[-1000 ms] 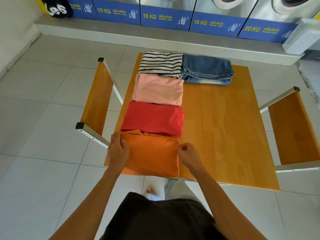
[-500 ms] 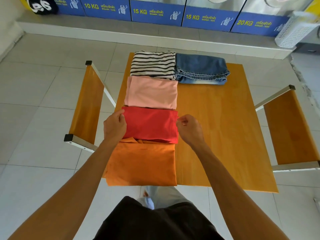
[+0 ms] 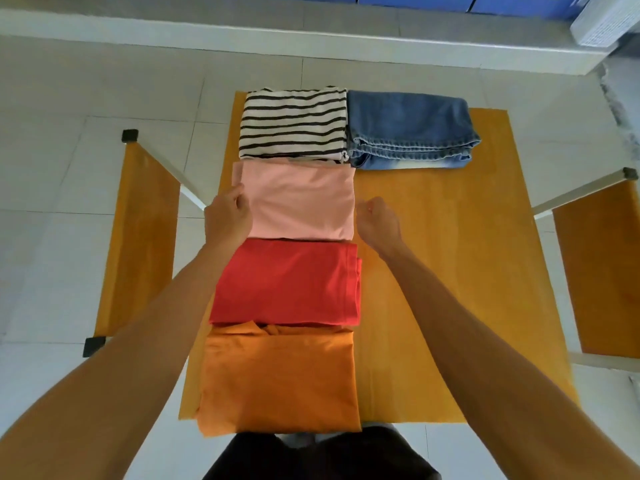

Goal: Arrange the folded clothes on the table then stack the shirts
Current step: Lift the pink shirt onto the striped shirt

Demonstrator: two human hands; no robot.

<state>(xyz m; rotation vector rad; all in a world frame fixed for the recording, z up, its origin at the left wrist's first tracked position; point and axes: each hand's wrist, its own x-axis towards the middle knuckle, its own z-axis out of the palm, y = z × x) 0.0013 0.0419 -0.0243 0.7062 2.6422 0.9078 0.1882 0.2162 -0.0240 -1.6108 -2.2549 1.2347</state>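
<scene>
Four folded shirts lie in a column along the left of the wooden table [image 3: 450, 271]: a striped shirt [image 3: 294, 123] farthest, then a pink shirt [image 3: 301, 199], a red shirt [image 3: 287, 282] and an orange shirt [image 3: 280, 375] nearest. Folded blue jeans [image 3: 408, 129] lie right of the striped shirt. My left hand [image 3: 227, 216] pinches the pink shirt's left edge. My right hand [image 3: 379, 221] is curled shut against its right edge; a grip on the cloth does not show.
Two wooden benches flank the table, a left bench [image 3: 138, 237] and a right bench [image 3: 595, 271]. A raised tiled step [image 3: 311, 39] runs along the back, with a white basket [image 3: 602, 22] at its far right. The floor is tiled.
Both hands moved away from me, from the orange shirt's sides, past the red shirt, to the pink shirt's sides. The camera tilted further down over the table.
</scene>
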